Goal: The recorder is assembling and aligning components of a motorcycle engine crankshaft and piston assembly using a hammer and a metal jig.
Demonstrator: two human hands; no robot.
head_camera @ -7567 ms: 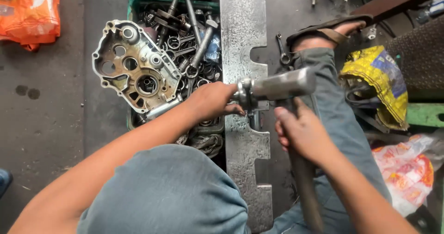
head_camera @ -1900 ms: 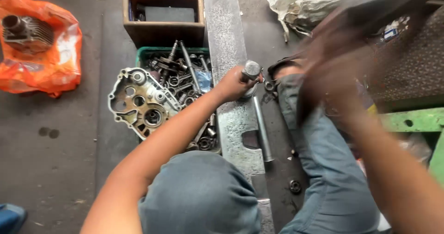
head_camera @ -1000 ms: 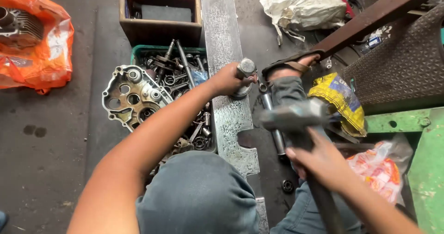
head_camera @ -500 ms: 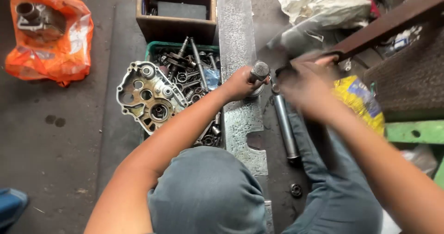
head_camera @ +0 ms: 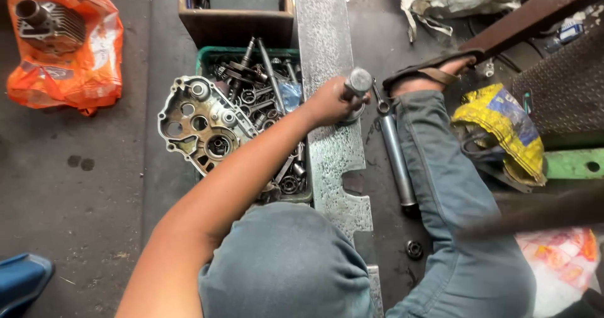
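While the left hand (head_camera: 330, 102) is wrapping its fingers tight around a short metal cylinder (head_camera: 356, 84), that piece is standing on the grey steel plate (head_camera: 327, 41), its long axis running up toward the camera and tilting slightly to the right, its flat round top facing upward. The right hand is not showing clearly; only a dark blurred streak is crossing the lower right, so I cannot tell its grip. Just right of the plate, a slim steel tube (head_camera: 396, 157) is lying on the floor with its length running parallel to the plate's edge. Left of the plate, a green crate (head_camera: 211, 54) is holding loose shafts and bearings, and an aluminium engine case (head_camera: 198, 126) is leaning on its near side. An orange plastic bag (head_camera: 63, 60) is sitting at upper left with a finned cylinder on it. A crumpled yellow and blue bag (head_camera: 503, 129) is lying by the right knee, and an orange and white printed bag (head_camera: 560, 261) is resting at lower right.
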